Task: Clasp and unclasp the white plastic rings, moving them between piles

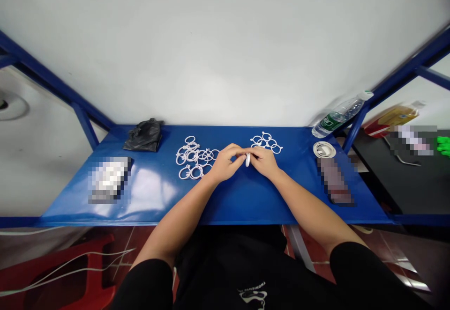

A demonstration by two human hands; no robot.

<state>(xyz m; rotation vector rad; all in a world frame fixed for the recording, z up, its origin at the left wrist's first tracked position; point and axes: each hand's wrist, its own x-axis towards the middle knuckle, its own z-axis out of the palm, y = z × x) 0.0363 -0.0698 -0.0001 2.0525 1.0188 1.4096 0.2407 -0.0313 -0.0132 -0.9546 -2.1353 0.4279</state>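
Between my two hands, a white plastic ring is held edge-on above the blue table. My left hand pinches it from the left, thumb and fingers closed. From the other side my right hand grips it too, its fingertips meeting the left ones. The fingers hide the ring's upper part. A loose pile of similar white rings, each with a small knob, lies left of my left hand. Beyond my right hand is a smaller group of white rings.
On the blue table a black plastic bag and a blurred-out object lie left. To the right are a water bottle, a coiled white cable and a blurred dark flat object. A white wall rises behind.
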